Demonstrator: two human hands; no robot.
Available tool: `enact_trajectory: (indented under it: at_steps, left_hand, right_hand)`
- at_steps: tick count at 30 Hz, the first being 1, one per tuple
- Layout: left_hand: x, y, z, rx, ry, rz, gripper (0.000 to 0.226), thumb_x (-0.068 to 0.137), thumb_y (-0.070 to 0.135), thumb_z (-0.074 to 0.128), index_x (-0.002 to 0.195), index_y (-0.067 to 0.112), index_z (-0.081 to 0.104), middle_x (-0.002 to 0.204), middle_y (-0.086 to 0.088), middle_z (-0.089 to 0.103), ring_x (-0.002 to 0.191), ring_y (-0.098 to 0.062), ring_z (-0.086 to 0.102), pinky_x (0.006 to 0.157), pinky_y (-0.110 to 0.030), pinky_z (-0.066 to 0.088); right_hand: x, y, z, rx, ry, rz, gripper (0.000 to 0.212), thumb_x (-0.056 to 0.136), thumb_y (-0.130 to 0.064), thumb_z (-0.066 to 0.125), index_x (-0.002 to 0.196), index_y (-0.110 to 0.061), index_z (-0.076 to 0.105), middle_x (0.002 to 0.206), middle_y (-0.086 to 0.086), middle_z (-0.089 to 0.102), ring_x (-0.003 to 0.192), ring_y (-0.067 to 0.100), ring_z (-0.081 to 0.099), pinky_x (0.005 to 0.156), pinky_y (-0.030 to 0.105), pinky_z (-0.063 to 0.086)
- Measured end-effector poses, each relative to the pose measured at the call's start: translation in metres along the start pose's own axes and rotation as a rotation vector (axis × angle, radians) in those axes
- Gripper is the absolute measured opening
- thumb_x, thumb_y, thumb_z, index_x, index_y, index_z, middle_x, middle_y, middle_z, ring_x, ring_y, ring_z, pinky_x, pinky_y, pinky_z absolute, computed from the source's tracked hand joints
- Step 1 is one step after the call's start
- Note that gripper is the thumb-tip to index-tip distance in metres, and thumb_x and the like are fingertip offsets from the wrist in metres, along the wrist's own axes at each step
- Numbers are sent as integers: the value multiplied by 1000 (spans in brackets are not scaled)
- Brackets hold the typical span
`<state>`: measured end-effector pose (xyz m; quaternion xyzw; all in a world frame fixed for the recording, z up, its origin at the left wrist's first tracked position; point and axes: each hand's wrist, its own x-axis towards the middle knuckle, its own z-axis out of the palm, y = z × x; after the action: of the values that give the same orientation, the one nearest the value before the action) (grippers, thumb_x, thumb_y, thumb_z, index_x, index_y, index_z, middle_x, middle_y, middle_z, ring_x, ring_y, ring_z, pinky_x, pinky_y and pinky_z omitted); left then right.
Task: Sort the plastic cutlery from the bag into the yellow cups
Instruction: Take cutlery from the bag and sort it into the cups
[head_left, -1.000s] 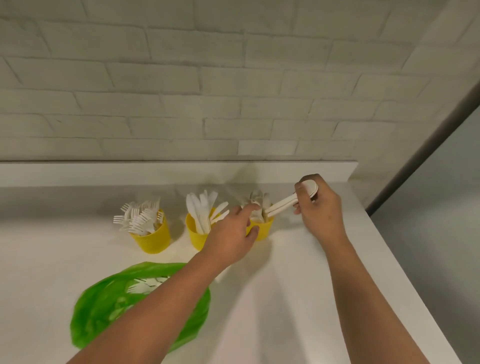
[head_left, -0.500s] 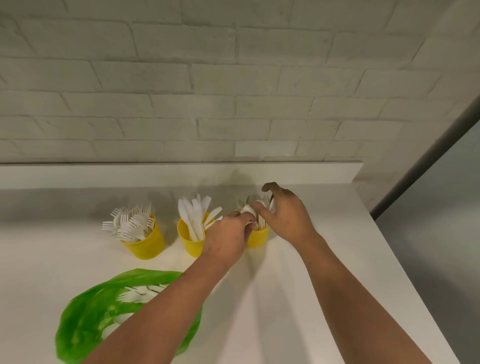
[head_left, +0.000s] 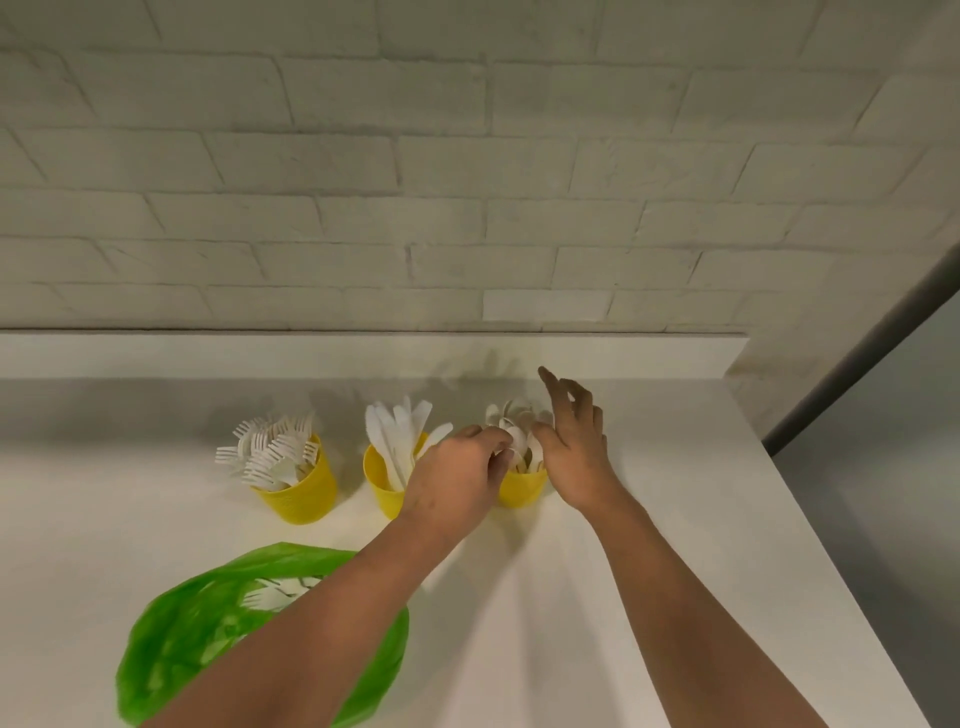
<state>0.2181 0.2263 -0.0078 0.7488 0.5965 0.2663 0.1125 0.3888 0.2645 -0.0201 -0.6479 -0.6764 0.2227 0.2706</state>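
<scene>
Three yellow cups stand in a row on the white counter. The left cup (head_left: 306, 493) holds white forks, the middle cup (head_left: 378, 480) holds white knives, and the right cup (head_left: 522, 488) holds white spoons (head_left: 519, 434). My left hand (head_left: 457, 478) hovers at the spoon cup's left rim, its curled fingertips pinching a spoon there. My right hand (head_left: 574, 441) hangs over the cup's right side with fingers loosely spread and nothing in it. A green plastic bag (head_left: 208, 634) lies at the near left, with white cutlery (head_left: 275, 595) showing in its mouth, partly hidden by my left forearm.
A white brick wall rises behind a low ledge (head_left: 363, 353) at the counter's back. The counter's right edge (head_left: 810, 519) drops off to a grey floor.
My right hand carried spoons to the right cup, dropped them in and now opens above it. My left hand stayed at that cup's rim.
</scene>
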Motion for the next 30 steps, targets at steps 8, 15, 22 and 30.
enact_trajectory:
  at_steps: [8,15,22,30]
  left_hand:
    - [-6,5,-37,-94,144,-77,16,96,34,65,104,27,77,83,8,77,69,-13,70,67,-27,53]
    - [-40,-18,-95,-270,206,-251,13,95,40,66,104,33,74,80,16,73,55,-5,70,71,-33,58]
    - [-110,-61,-135,-487,255,-424,12,97,18,67,104,27,72,88,6,71,58,-15,74,50,-21,52]
    - [-186,-141,-126,-106,-139,-365,22,89,17,74,92,37,66,88,15,68,67,-4,65,66,-17,51]
  right_hand:
    - [-7,-17,-11,249,134,46,60,101,-43,44,157,-37,27,155,2,36,139,25,32,113,43,29]
    - [-36,-74,-19,349,277,-151,32,92,-20,57,122,-22,66,127,-7,50,119,16,46,106,30,38]
    - [-84,-122,21,388,189,-277,22,88,-17,60,107,-24,69,112,-9,57,108,16,58,93,21,43]
    - [-137,-145,89,263,-482,-282,20,94,-6,58,99,-17,73,98,-7,68,82,5,61,77,18,47]
